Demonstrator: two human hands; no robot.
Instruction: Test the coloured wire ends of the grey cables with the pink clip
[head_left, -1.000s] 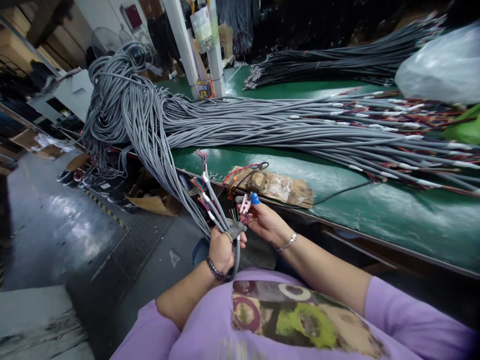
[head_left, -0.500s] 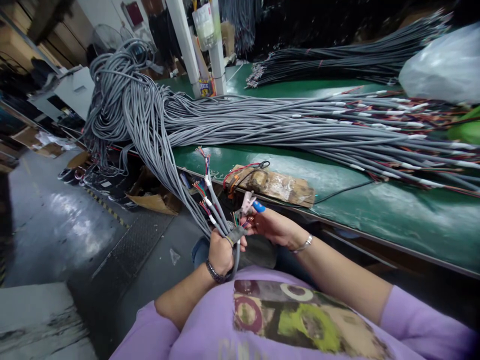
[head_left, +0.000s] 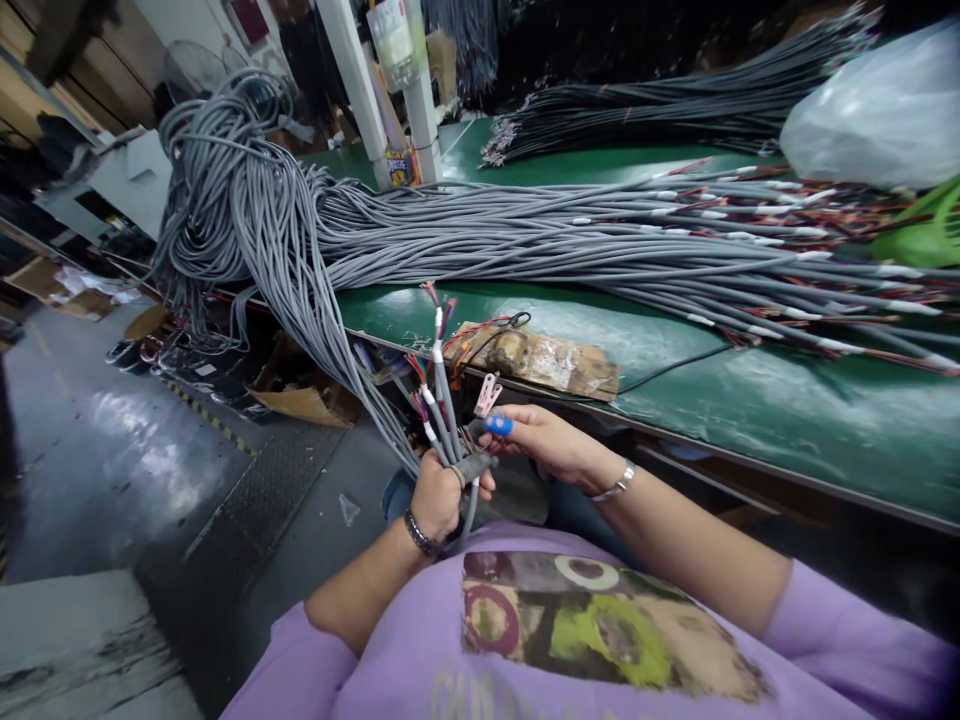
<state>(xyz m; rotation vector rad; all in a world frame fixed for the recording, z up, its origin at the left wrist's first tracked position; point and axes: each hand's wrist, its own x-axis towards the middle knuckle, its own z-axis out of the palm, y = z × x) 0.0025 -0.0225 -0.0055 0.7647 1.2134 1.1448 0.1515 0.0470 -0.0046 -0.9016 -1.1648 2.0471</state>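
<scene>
My left hand (head_left: pixel 437 495) is closed around several grey cables (head_left: pixel 444 415), just in front of my body. A grey cover wraps its thumb, which presses across the cables. Their upper ends fan out past white sleeves into thin coloured wires. Beside it, my right hand (head_left: pixel 536 437) pinches at the coloured wires of a cable end, with a blue wrap on its thumb. The fingertips partly hide these wires. A pink clothes peg (head_left: pixel 487 395) stands just beyond the right fingers, at the bench edge.
A large bundle of grey cables (head_left: pixel 450 235) lies along the green bench (head_left: pixel 697 415) and droops over its left end. A wooden block (head_left: pixel 555 362) with wires sits near the edge. Dark cables (head_left: pixel 660 115), a plastic bag (head_left: pixel 877 110) and a green basket (head_left: pixel 926 228) lie farther back.
My right hand has turned, so its blue-wrapped thumb is lower and nearer the cables. The held cable ends have tilted right and more upright. The whole view has shifted slightly.
</scene>
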